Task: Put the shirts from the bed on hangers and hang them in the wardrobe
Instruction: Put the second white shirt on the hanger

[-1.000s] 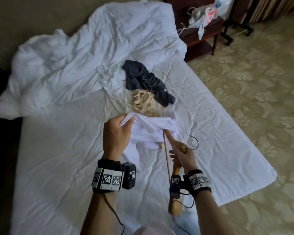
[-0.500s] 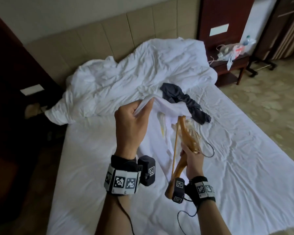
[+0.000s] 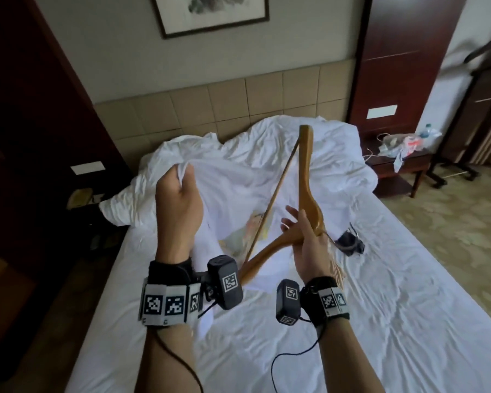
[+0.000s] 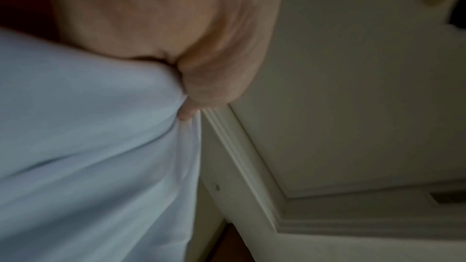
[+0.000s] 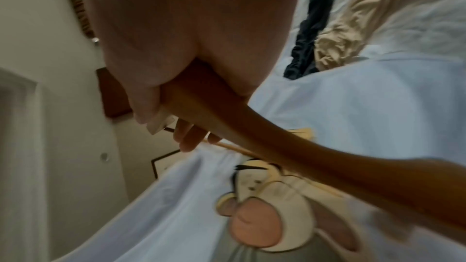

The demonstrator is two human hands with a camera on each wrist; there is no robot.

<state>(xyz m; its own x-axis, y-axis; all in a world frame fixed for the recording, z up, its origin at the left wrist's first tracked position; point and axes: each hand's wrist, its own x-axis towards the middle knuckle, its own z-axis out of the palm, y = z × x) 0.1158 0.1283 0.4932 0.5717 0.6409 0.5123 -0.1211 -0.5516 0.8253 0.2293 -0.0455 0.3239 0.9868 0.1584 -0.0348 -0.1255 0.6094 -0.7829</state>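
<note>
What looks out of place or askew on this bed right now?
The duvet lies bunched and rumpled against the headboard. A dark shirt and a cream one lie crumpled together on the sheet. The wooden hanger points steeply upward, not level.

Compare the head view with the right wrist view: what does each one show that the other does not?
Only the head view shows the left hand gripping the white shirt, plus the headboard and nightstand. Only the right wrist view shows the cartoon print clearly and the beige shirt. Both show the right hand holding the wooden hanger and a dark shirt on the bed.
</note>
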